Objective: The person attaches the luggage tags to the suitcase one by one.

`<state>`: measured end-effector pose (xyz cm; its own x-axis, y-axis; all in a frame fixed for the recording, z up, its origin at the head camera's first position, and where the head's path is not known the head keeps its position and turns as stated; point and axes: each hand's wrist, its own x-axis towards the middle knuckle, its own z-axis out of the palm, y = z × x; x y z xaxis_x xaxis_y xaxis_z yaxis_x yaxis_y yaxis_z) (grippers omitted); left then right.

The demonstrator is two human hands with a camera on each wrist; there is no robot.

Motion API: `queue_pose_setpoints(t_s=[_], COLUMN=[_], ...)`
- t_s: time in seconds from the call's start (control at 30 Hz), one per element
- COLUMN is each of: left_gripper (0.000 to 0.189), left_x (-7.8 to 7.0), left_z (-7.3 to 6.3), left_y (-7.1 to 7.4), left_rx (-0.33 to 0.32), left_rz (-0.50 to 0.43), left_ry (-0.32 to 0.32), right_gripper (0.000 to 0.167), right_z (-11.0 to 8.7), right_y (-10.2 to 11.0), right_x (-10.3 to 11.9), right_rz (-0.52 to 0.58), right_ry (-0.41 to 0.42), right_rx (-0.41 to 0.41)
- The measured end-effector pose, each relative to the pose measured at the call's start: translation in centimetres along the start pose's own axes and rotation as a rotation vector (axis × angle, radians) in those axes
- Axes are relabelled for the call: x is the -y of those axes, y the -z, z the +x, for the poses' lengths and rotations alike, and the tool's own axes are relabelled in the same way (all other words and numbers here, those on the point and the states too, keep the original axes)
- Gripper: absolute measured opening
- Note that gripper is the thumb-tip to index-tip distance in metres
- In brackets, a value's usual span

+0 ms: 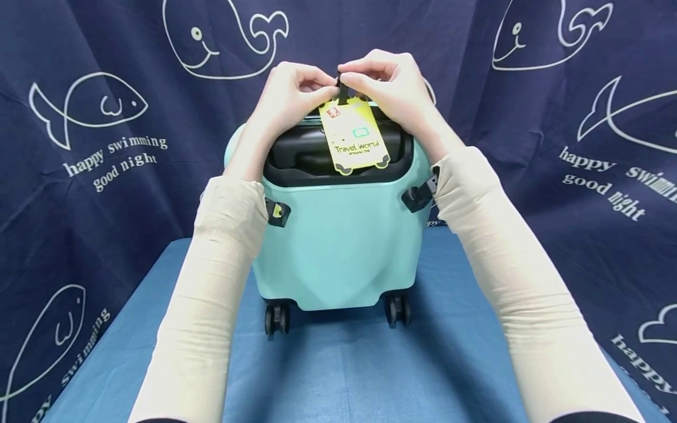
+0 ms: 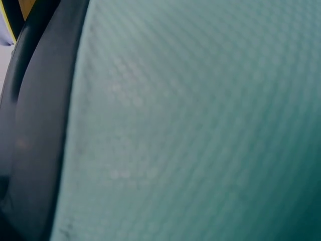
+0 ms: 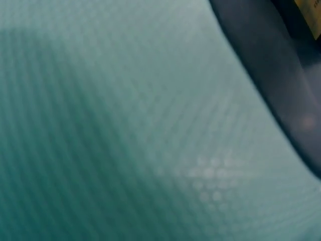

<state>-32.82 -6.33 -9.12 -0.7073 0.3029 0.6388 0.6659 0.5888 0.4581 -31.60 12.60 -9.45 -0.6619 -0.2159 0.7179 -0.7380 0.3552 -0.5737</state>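
Observation:
A yellow luggage tag (image 1: 355, 141) printed "Travel World" hangs from a black strap (image 1: 342, 93) in front of the suitcase's dark handle recess. My left hand (image 1: 291, 94) pinches the strap from the left between thumb and fingers. From the other side, the right hand (image 1: 395, 88) pinches it too, with the fingertips of both hands nearly meeting. Behind them the mint-green suitcase (image 1: 341, 247) stands upright on black wheels. Its blurred, textured shell (image 2: 190, 125) fills most of the left wrist view, beside a black panel. In the right wrist view, a sliver of the yellow tag (image 3: 312, 15) shows at top right.
The suitcase stands on a blue cloth-covered table (image 1: 338, 376). A navy curtain (image 1: 349, 29) with white whale and fish drawings hangs behind and at both sides. Small black devices (image 1: 419, 197) sit on the wrists, near the suitcase front.

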Motion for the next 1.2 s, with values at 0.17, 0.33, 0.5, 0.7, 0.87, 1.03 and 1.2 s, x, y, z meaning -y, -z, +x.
queue_pose_setpoints(t_s=[0.17, 0.33, 0.5, 0.7, 0.87, 1.03, 1.2], left_gripper=[0.022, 0.023, 0.031, 0.038, 0.044, 0.039, 0.037], left_x=[-0.01, 0.00, 0.11, 0.22, 0.17, 0.20, 0.16], left_z=[-0.10, 0.00, -0.07, -0.37, -0.51, -0.60, -0.58], left_y=[0.12, 0.18, 0.13, 0.16, 0.12, 0.11, 0.06], left_rx=[0.004, 0.005, 0.039, 0.069, 0.069, 0.066, 0.063], left_rz=[0.005, -0.052, -0.146, -0.163, -0.169, -0.153, -0.140], left_ry=[0.008, 0.068, 0.077, 0.048, 0.042, 0.033, 0.026], right_gripper=[0.025, 0.024, 0.021, 0.020, 0.020, 0.019, 0.018], right_z=[0.03, 0.02, -0.01, 0.00, 0.01, -0.01, -0.03], right_y=[-0.05, -0.04, -0.08, -0.17, -0.14, -0.13, -0.09], right_x=[0.07, 0.19, 0.24, 0.19, 0.15, 0.14, 0.09], right_rz=[-0.006, 0.022, 0.042, 0.031, 0.017, 0.022, 0.034], right_ry=[-0.006, -0.031, -0.043, -0.025, -0.049, -0.070, -0.058], right_rx=[0.021, 0.033, 0.018, 0.025, 0.015, 0.021, 0.039])
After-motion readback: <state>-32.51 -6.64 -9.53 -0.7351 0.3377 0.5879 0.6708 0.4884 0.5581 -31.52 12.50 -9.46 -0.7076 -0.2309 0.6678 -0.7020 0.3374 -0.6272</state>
